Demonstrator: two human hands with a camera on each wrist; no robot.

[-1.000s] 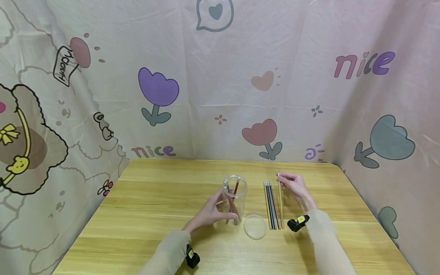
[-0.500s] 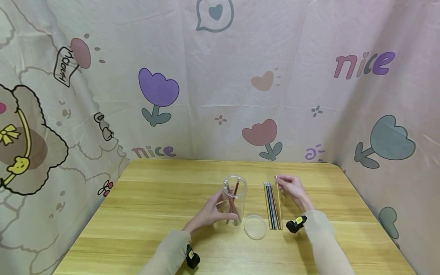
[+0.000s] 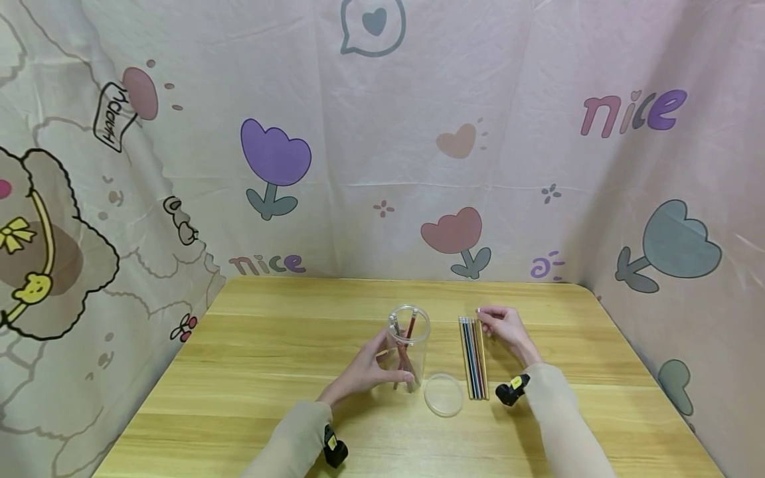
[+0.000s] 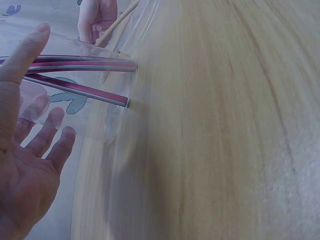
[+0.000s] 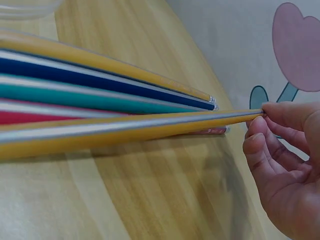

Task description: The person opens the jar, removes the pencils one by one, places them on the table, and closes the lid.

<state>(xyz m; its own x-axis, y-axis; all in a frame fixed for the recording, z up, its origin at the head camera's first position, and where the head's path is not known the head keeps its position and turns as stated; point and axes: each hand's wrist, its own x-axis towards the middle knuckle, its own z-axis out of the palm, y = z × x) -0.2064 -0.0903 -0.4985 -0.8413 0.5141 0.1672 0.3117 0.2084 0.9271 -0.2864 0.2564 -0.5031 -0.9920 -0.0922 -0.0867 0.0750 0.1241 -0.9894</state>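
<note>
A clear plastic jar [image 3: 418, 362] stands upright on the table, several red-striped pencils [image 4: 95, 66] leaning inside it. My left hand [image 3: 364, 368] holds the jar from its left side, thumb in front and fingers behind. To the right lies a row of striped pencils [image 3: 470, 358]; yellow, dark blue, green and red ones show in the right wrist view. My right hand [image 3: 505, 326] pinches the far end of a yellow pencil [image 5: 150, 126] between thumb and index finger. That pencil lies along the right side of the row, its pinched end seemingly raised slightly.
A round clear lid [image 3: 443, 395] lies flat between the jar and the pencil row. The wooden table [image 3: 269, 332] ends at a printed cloth backdrop [image 3: 370, 133] behind and at both sides.
My right hand has moved slightly left with the yellow pencil, bringing it from a small gap away to right beside the row. The left hand and jar have stayed put.
</note>
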